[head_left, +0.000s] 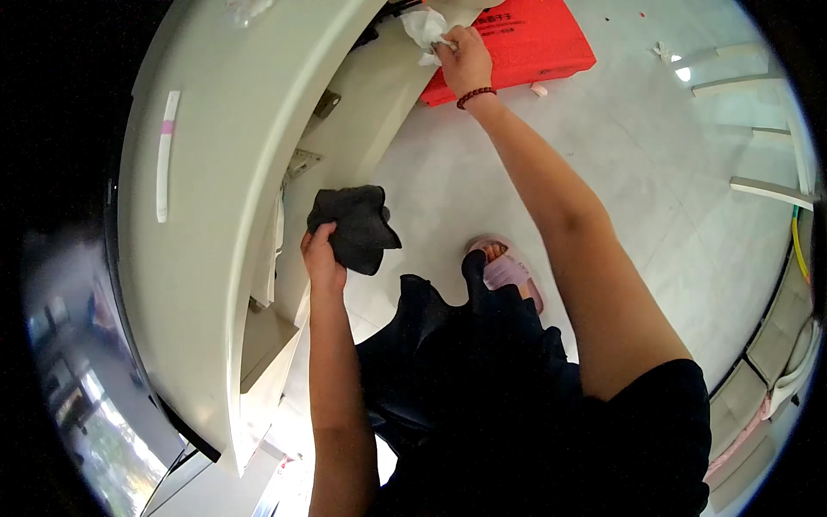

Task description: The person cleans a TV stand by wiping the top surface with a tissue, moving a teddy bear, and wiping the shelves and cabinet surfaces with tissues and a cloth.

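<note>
A dark grey cloth [355, 226] hangs from my left hand [322, 260], whose thumb presses on its lower left part beside the desk edge. At the top, my right hand [466, 62], with a beaded bracelet on the wrist, has its fingers closed on a crumpled white tissue [425, 33]. That hand is in front of a red box [538, 47] with dark lettering on it.
The curved pale desk [215, 172] fills the left side, with a white strip [166, 159] on top and open compartments under its edge. A slippered foot [508, 271] stands on the floor. Chair or rack legs [758, 187] and padded panels [736, 405] are at the right.
</note>
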Demonstrator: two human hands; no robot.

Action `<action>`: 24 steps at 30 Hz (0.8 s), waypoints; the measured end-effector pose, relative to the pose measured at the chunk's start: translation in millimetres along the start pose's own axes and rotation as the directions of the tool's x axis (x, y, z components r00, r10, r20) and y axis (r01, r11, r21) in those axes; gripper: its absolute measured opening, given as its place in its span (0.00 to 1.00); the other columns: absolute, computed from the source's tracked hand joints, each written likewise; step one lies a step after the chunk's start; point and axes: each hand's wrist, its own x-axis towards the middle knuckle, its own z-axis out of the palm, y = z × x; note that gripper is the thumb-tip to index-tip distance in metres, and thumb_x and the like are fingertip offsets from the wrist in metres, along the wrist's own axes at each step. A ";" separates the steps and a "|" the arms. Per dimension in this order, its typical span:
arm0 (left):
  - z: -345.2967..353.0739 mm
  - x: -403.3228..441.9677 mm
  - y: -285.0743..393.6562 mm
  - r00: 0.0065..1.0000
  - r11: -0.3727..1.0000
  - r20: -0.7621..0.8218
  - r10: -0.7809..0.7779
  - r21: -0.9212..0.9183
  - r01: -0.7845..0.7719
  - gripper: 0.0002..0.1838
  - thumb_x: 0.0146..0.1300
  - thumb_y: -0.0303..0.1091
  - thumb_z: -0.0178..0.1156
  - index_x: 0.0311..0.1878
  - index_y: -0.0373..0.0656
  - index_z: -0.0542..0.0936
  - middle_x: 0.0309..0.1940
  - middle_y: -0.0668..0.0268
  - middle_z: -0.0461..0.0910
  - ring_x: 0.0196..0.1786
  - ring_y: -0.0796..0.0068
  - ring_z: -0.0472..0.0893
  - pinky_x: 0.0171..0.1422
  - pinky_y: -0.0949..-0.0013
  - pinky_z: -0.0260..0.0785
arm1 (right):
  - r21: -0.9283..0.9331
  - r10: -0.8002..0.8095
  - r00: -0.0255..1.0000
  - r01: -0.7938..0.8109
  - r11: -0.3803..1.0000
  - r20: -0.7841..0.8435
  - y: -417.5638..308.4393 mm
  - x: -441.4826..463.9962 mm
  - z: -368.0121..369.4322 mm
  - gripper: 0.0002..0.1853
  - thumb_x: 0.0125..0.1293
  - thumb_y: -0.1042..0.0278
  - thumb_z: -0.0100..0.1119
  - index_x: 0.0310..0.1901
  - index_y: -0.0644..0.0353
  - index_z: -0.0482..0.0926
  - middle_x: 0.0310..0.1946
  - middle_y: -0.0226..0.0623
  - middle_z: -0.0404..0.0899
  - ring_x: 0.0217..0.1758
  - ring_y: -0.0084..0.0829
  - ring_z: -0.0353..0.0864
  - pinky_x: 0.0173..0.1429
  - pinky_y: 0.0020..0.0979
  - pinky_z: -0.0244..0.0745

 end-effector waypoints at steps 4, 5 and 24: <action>-0.7 0.2 0.4 0.999 1.000 -0.031 -0.024 -0.001 0.024 0.16 0.53 0.24 0.60 0.47 0.33 0.75 0.43 0.57 0.79 0.45 0.61 0.81 0.51 0.62 0.76 | -0.153 -0.322 0.921 0.358 0.921 0.221 -42.3 1.1 9.1 0.12 0.60 0.72 0.58 0.47 0.53 0.80 0.46 0.34 0.79 0.52 0.39 0.77 0.55 0.36 0.74; -4.1 2.5 -2.8 0.999 1.000 -0.035 -0.012 0.014 0.013 0.16 0.53 0.24 0.60 0.47 0.33 0.75 0.43 0.57 0.79 0.44 0.61 0.81 0.50 0.62 0.76 | -0.221 -0.330 0.891 0.406 0.887 0.311 -41.6 0.2 24.8 0.13 0.61 0.72 0.57 0.47 0.54 0.80 0.47 0.35 0.79 0.54 0.39 0.75 0.57 0.37 0.73; -0.5 3.0 -2.0 0.999 1.000 -0.031 0.006 0.031 -0.005 0.14 0.52 0.23 0.60 0.44 0.31 0.76 0.40 0.57 0.79 0.41 0.64 0.80 0.48 0.65 0.75 | -0.379 -0.279 0.715 0.611 0.695 0.641 -49.6 -16.7 80.3 0.20 0.63 0.71 0.48 0.57 0.57 0.75 0.59 0.36 0.74 0.63 0.36 0.71 0.67 0.35 0.61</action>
